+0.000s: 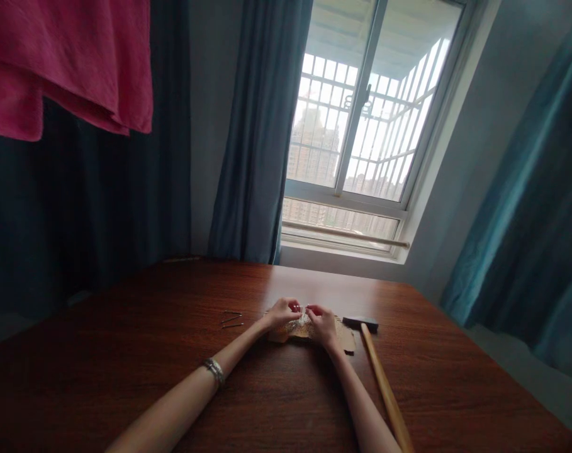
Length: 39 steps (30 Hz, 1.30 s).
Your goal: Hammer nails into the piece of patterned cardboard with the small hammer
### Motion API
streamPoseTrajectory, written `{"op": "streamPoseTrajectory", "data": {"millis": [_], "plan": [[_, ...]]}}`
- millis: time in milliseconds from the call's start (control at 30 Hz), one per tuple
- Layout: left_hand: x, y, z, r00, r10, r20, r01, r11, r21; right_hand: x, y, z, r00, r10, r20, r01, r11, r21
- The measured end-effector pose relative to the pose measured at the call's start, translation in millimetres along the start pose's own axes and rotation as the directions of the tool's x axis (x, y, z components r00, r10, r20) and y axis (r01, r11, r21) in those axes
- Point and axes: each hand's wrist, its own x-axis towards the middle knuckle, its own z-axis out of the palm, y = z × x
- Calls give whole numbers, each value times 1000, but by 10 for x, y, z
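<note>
Above a flat, ragged-edged piece that looks like cardboard (347,341), my left hand (284,310) and my right hand (322,323) face each other, fingertips nearly meeting. Both are closed in a pinch. Something thin and pale shows between the fingertips, too small to name. The middle of the cardboard, under my hands, carries a light, speckled patch. A hammer with a dark head (360,323) and a long wooden handle (384,384) lies just right of my right hand. Several thin nails (232,319) rest on the table left of my left hand.
The brown wooden table (172,327) runs back to the wall below a barred window (352,126). Blue curtains (257,138) hang beside the window and at the right. A pink cloth (78,63) hangs at upper left. My left wrist wears a metal bracelet (214,372).
</note>
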Motion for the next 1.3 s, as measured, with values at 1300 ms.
{"op": "streamPoseTrajectory", "data": {"millis": [1300], "plan": [[-11, 23, 77, 997, 60, -47, -60, 998, -5, -103, -37, 7, 998, -22, 58, 36, 967, -254]]}}
